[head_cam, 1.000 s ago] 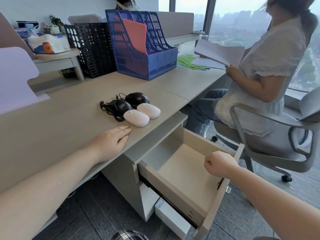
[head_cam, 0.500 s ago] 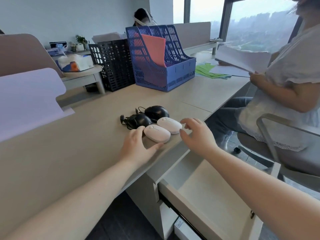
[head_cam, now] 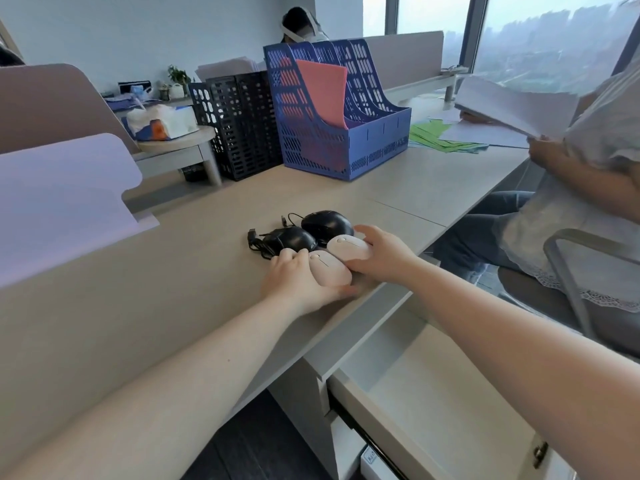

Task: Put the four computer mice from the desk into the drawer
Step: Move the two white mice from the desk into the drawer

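Four mice sit together near the desk's front edge. My left hand (head_cam: 298, 284) grips the nearer white mouse (head_cam: 329, 270) from its left side. My right hand (head_cam: 381, 259) wraps around the farther white mouse (head_cam: 346, 247) from the right. Both white mice still rest on the desk (head_cam: 156, 306). Behind them lie two black wired mice, one on the left (head_cam: 291, 237) and one on the right (head_cam: 325, 223), with their cables bunched at the left. The open drawer (head_cam: 415, 393) under the desk at lower right has a bare pale bottom.
A blue file rack (head_cam: 332, 133) and a black mesh rack (head_cam: 239, 123) stand at the back of the desk. A person (head_cam: 571, 188) sits on a grey chair (head_cam: 575, 271) to the right, holding papers. Green sheets (head_cam: 443, 138) lie far right. A lilac divider (head_cam: 59, 199) stands left.
My right hand left the drawer front, crossed to the desk and closed on the farther white mouse. My left hand slid forward and closed on the nearer white mouse.
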Action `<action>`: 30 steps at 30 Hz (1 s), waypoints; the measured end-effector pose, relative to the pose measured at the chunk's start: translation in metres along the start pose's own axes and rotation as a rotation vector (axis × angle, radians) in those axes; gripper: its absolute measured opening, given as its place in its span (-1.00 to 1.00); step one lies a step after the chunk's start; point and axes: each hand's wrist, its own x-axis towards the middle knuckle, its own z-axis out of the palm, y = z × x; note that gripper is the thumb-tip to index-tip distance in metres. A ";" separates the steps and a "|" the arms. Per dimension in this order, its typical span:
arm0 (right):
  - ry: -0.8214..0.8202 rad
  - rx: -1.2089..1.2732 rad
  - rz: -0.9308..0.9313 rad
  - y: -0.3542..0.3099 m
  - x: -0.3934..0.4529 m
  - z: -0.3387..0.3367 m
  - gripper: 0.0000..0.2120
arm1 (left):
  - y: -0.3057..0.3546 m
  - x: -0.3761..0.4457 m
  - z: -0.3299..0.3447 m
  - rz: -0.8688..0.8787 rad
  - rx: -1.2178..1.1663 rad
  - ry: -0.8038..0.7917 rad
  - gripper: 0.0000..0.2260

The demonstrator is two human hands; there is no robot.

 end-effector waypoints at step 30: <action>0.035 0.080 0.244 0.152 -0.124 -0.032 -0.39 | 0.101 -0.100 0.123 0.006 0.009 -0.006 -0.10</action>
